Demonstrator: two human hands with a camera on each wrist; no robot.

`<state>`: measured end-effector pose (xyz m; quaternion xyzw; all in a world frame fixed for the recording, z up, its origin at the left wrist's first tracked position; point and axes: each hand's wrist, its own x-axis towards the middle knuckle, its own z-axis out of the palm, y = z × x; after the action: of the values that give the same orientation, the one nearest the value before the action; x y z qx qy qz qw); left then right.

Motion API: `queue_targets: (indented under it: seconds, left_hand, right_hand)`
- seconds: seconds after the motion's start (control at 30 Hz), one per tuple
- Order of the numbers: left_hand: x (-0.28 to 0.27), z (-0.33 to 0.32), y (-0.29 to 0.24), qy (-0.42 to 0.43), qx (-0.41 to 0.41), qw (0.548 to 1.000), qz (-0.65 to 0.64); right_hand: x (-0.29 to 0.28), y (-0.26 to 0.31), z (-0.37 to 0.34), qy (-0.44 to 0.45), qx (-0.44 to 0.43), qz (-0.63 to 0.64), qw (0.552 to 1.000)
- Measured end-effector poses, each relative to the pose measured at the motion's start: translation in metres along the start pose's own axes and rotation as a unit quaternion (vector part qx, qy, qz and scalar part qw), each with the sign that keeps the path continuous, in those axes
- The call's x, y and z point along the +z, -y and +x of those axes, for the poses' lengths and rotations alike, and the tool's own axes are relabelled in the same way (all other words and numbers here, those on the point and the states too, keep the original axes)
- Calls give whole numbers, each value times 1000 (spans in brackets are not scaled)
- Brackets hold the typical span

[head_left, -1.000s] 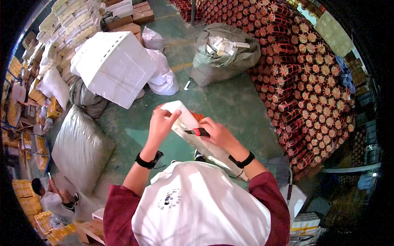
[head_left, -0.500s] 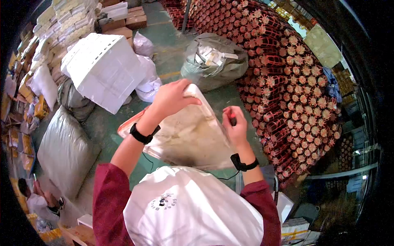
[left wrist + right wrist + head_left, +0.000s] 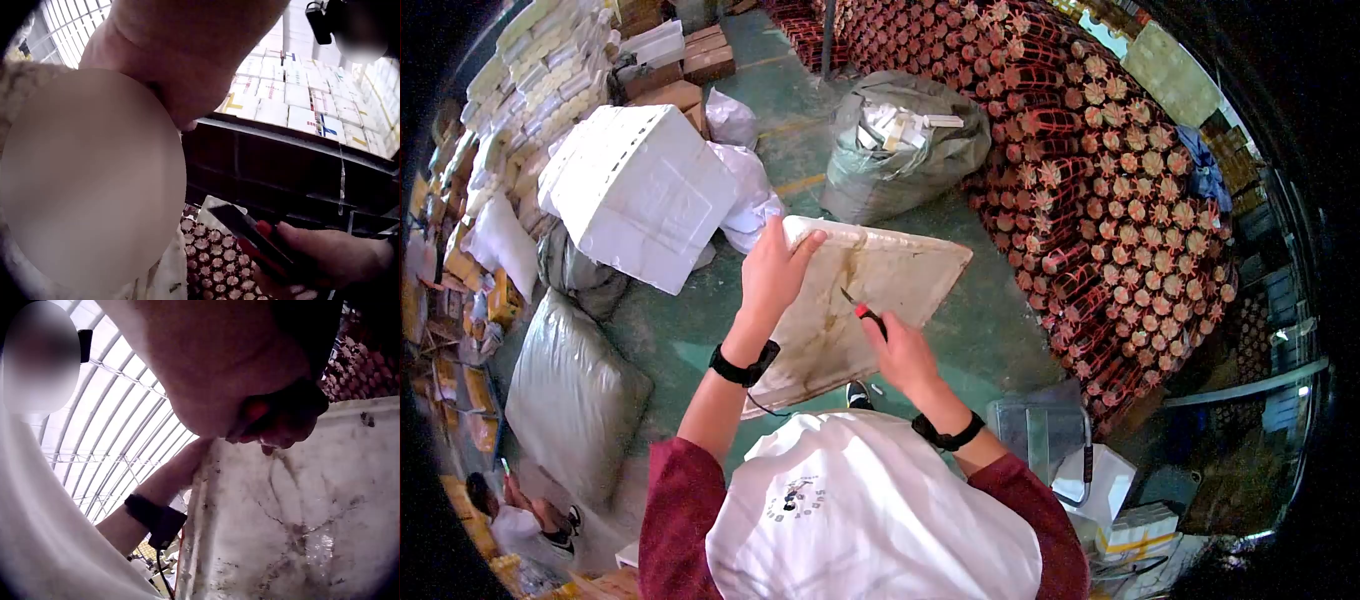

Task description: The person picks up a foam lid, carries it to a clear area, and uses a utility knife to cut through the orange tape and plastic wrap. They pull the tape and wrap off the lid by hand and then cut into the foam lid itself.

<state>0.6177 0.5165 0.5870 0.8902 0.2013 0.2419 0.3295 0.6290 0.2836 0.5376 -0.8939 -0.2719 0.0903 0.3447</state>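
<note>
A flat, off-white slab with brown stains [image 3: 900, 275] is held up in front of the body in the head view; its stained face [image 3: 325, 531] fills much of the right wrist view. My left hand [image 3: 775, 275] grips its upper left corner, thumb on the near face. My right hand [image 3: 907, 357] is curled round a red and black knife [image 3: 871, 320], whose blade points up and left in front of the stained face. In the left wrist view the same knife [image 3: 250, 234] shows in the right hand [image 3: 331, 250].
A grey-green sack of white pieces [image 3: 900, 180] stands ahead, beside a tall pile of red-netted bundles [image 3: 1100, 190]. To the left are a big white box [image 3: 650, 190] and a stuffed pale sack [image 3: 575, 390]. A person [image 3: 525, 515] sits at lower left.
The slab has turned, its stained face now toward me. My left hand has moved to the left with its corner; my right hand has come from the slab's right side to in front of its face.
</note>
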Motion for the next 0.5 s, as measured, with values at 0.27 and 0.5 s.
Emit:
queue_targets:
  seconds: [0.27,0.5]
  left_hand:
    - [-11,-18,-18,-9,18,1000,-5]
    - [-8,-31,-20,-31,26,999,-4]
  right_hand:
    - [1,7,14,-56,7,-40,998]
    - [10,17,25,-69,20,-68,995]
